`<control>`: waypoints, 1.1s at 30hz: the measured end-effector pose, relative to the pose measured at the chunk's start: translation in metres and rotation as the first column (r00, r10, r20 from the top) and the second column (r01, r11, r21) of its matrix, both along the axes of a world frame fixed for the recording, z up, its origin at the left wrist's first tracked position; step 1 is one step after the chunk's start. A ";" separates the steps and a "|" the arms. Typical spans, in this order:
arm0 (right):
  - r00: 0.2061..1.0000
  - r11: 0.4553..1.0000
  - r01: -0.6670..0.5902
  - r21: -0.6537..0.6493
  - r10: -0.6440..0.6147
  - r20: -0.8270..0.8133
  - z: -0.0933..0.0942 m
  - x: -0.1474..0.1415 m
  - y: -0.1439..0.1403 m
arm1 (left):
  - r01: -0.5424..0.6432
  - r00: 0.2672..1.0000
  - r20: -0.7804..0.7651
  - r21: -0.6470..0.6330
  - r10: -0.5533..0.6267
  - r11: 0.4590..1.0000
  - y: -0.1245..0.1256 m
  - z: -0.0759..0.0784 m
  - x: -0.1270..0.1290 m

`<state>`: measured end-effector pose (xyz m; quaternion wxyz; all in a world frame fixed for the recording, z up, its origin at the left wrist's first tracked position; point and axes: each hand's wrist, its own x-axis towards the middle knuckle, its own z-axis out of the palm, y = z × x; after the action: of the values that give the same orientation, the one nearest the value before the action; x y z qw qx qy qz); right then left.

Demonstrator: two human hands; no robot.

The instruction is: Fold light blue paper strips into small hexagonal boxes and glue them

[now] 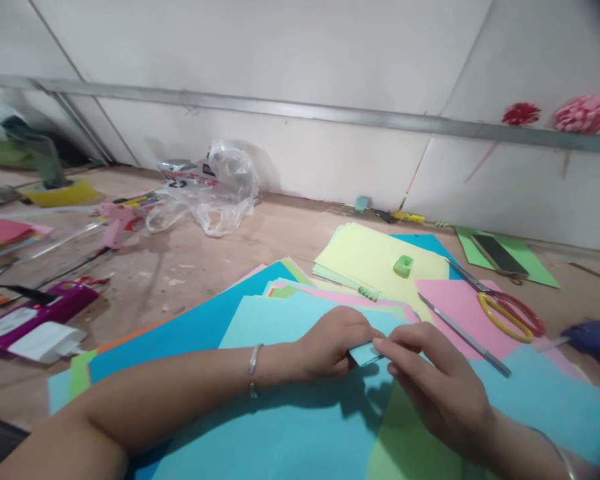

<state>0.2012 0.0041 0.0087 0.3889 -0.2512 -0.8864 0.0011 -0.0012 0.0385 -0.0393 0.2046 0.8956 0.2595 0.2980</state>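
Between my two hands is a small folded piece of light blue paper (364, 355). My left hand (333, 343) is closed around its left end, with the fingers curled over it. The thumb and fingertips of my right hand (437, 387) pinch its right edge. Both hands are just above a large light blue sheet (280, 427), on which their shadow falls. How many layers the folded piece has is hidden by the fingers.
Right of my hands lie a grey pen-like stick (465, 335), scissors (505, 313) and a dark blue glue gun (593, 343). A green folded paper piece (403, 266) rests on yellow sheets (357, 250). Leftward are a plastic bag (215, 187), pink glue gun (116, 225) and purple power strip (70, 303).
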 end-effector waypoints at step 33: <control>0.992 0.990 -0.125 -0.063 0.126 0.014 -0.001 -0.008 -0.006 | 0.042 0.968 -0.252 0.213 0.013 0.976 -0.011 0.005 0.002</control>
<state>0.1934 -0.0024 0.0081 0.3720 -0.2068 -0.9035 0.0506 0.0008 0.0279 -0.0344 0.0732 0.9449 0.2427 0.2070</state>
